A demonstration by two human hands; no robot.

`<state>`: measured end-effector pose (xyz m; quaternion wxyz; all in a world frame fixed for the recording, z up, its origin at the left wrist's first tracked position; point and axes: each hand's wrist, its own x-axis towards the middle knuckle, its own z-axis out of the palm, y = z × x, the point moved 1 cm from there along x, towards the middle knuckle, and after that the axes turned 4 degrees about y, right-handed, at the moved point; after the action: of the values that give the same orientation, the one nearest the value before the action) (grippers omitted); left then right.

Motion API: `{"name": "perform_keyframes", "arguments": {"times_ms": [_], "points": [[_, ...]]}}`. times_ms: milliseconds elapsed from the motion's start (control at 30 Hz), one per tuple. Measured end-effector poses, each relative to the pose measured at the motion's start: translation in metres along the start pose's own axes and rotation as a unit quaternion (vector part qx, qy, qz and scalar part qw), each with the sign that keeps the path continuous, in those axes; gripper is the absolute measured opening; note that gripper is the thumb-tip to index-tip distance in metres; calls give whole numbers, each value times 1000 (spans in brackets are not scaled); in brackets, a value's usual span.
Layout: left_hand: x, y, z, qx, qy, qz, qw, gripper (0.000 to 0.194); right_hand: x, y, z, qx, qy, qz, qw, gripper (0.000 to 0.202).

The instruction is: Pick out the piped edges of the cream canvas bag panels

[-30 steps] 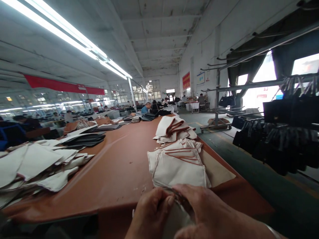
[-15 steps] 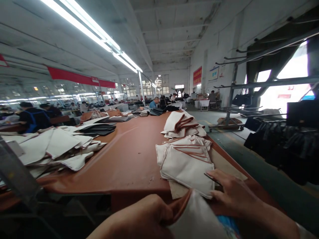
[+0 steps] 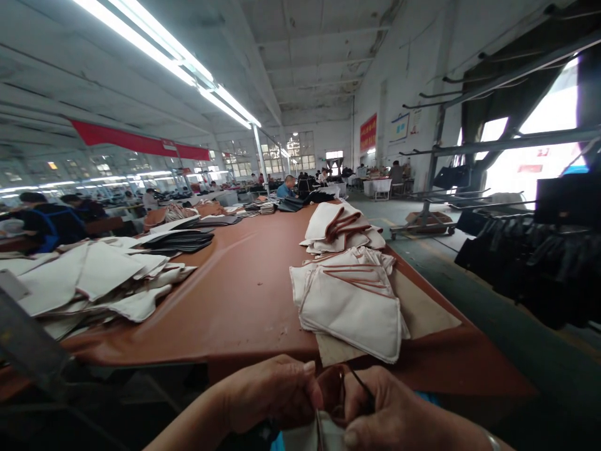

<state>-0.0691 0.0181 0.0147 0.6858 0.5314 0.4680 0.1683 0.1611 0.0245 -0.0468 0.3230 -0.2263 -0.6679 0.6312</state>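
Observation:
At the bottom centre, my left hand [image 3: 277,394] pinches the edge of a white fabric piece with brown backing [image 3: 307,436]. My right hand [image 3: 385,410] is closed around a thin dark tool [image 3: 360,382], its fingers against the same piece, close beside my left fingertips. Much of the held piece lies below the picture's edge. Just beyond my hands, a stack of white pieces with brown edges [image 3: 350,310] rests on the brown-covered table [image 3: 235,282], with a second, folded pile [image 3: 335,225] behind it.
White pieces [image 3: 107,269] spread over the table's left side, beside a black stack [image 3: 181,241]. A grey metal bar [image 3: 32,344] stands at the near left. Dark items hang from a rack [image 3: 554,263] on the right. A person in blue [image 3: 285,188] sits beyond the table.
My right hand has moved left and down from beside the stack to meet my left hand at the held piece. My left hand has shifted slightly, and the view has tilted a little.

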Motion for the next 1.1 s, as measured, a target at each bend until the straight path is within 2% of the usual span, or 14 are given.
{"name": "perform_keyframes", "arguments": {"times_ms": [100,200,333,433,500,700,800,867,933,1000,1100], "points": [[2,-4,1,24,-1,13,1000,42,-3,1,-6,7,3,15,1000,43],[8,-5,3,34,2,31,999,44,0,-4,-12,19,5,15,1000,42],[21,-3,8,35,42,67,996,39,8,-14,-25,13,16,27,999,39],[26,3,17,35,36,97,994,35,10,-20,-33,-37,33,87,995,33],[26,8,25,47,30,119,991,30,8,-24,-34,-52,29,117,991,33],[22,19,39,109,35,122,986,19,1,-26,-26,7,41,115,992,23],[26,21,44,212,67,168,960,14,-1,-24,-25,36,59,105,992,18],[32,19,46,320,104,229,913,13,-2,-23,-25,44,70,109,991,17],[37,11,46,379,140,288,868,12,-3,-22,-27,59,79,117,988,20],[42,0,43,362,165,321,859,8,-5,-21,-29,88,85,131,984,26],[52,-17,34,303,168,342,873,7,-8,-19,-33,121,99,149,976,35]]}}
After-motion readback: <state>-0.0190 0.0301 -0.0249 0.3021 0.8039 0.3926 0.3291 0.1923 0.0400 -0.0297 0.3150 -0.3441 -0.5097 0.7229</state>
